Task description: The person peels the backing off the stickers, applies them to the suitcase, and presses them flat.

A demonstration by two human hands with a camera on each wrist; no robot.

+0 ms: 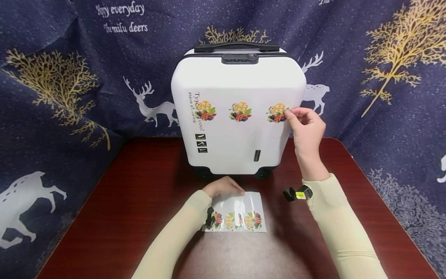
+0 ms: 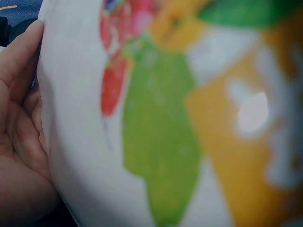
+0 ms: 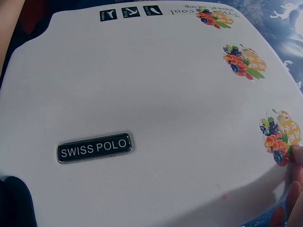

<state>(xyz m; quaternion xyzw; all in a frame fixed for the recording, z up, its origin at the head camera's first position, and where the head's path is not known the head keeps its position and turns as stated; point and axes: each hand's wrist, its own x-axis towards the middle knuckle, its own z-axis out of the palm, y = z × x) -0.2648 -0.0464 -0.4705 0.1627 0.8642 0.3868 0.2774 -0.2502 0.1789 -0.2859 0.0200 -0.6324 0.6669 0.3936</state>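
A white suitcase [image 1: 240,143] stands upright, with three fruit stickers in a row across its front: a left one [image 1: 205,111], a middle one [image 1: 240,112] and a right one [image 1: 277,112]. At the right edge of the right sticker, my right hand [image 1: 308,124] pinches with thumb and index finger; in the right wrist view the thumb [image 3: 297,152] lies on that sticker's edge. Below the suitcase, my left hand [image 1: 224,186] holds the upper left of a glossy white sticker sheet [image 1: 256,201]. Several printed fruit stickers show along its lower part. Up close, the left fingers [image 2: 23,127] sit at and behind the sheet's edge.
The suitcase rests on a dark red table [image 1: 139,186]. Behind it hangs a navy cloth [image 1: 167,50] with deer and trees. The suitcase bears a combination lock [image 1: 239,59], a black top handle [image 1: 237,47] and a SWISS POLO badge [image 3: 94,148].
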